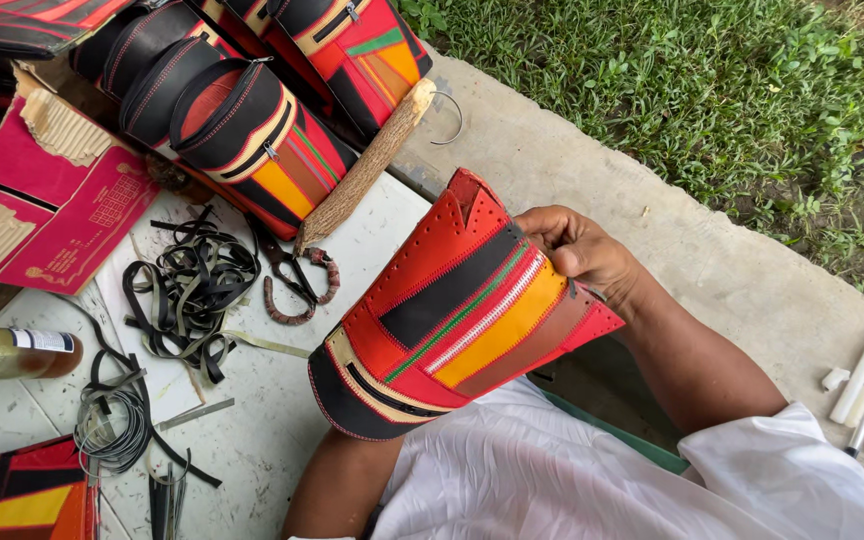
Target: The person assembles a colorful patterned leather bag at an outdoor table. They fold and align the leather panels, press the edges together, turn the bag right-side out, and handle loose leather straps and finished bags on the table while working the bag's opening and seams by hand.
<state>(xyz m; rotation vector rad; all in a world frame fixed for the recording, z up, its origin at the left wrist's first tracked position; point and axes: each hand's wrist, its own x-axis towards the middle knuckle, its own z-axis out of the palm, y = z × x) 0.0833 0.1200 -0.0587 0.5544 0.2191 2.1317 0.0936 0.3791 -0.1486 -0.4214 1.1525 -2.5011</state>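
One curved leather panel (457, 315), striped red, black and orange, was pinched at its two o'clock edge by the right hand (577, 250); left hand hidden behind it, grip unclear.

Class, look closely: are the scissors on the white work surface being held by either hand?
No: the scissors lie untouched on the surface, while the right hand grips the striped leather piece.

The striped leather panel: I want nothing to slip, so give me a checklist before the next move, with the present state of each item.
1. Right hand pinching the striped leather panel at its upper edge: ok.
2. Left hand visible: not ok, hidden behind the panel.
3. Left-hand grip: cannot tell.
4. Scissors lying apart from the panel on the white board: ok.
5. Black strips clear of the panel: ok.
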